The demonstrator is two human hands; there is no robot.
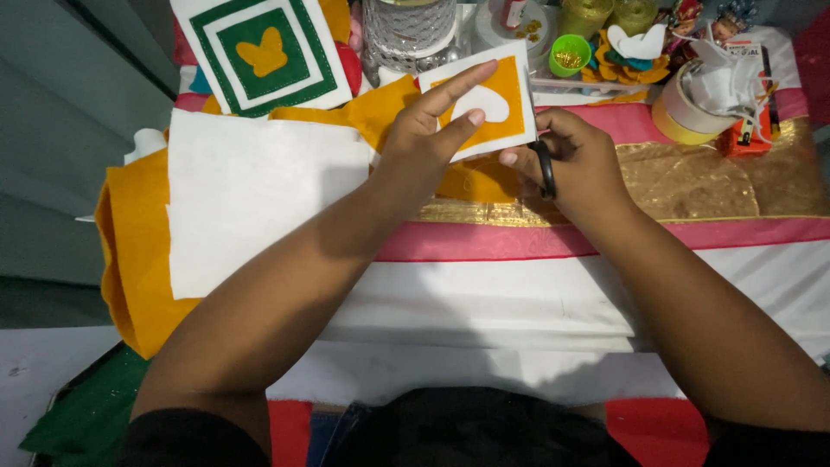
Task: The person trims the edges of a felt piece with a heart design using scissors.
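Near the far side of the table (519, 303), the left hand (424, 143) holds up a small felt card (501, 108). The card is white at the edge and orange inside, with a white heart shape in the middle. The left grip is pinched shut on the card, with fingers spread flat on its front. The right hand (575, 164) sits just beside the card's right edge. Its grip is closed around the black handle of the scissors (545, 169), and the blades touch the card's side.

A cloth with white, pink and shiny gold stripes covers the table. To the left lies a big white felt sheet (251, 195) on top of orange felt (134, 251). Green felt (86, 415) sticks out at the bottom left corner. At the back leans a white and green square (259, 52) with an orange butterfly on it. Close by stand a silver mesh roll (408, 30), a little green cup (569, 54) and a roll of tape (683, 117). A grey wall (60, 104) stands on the left side.
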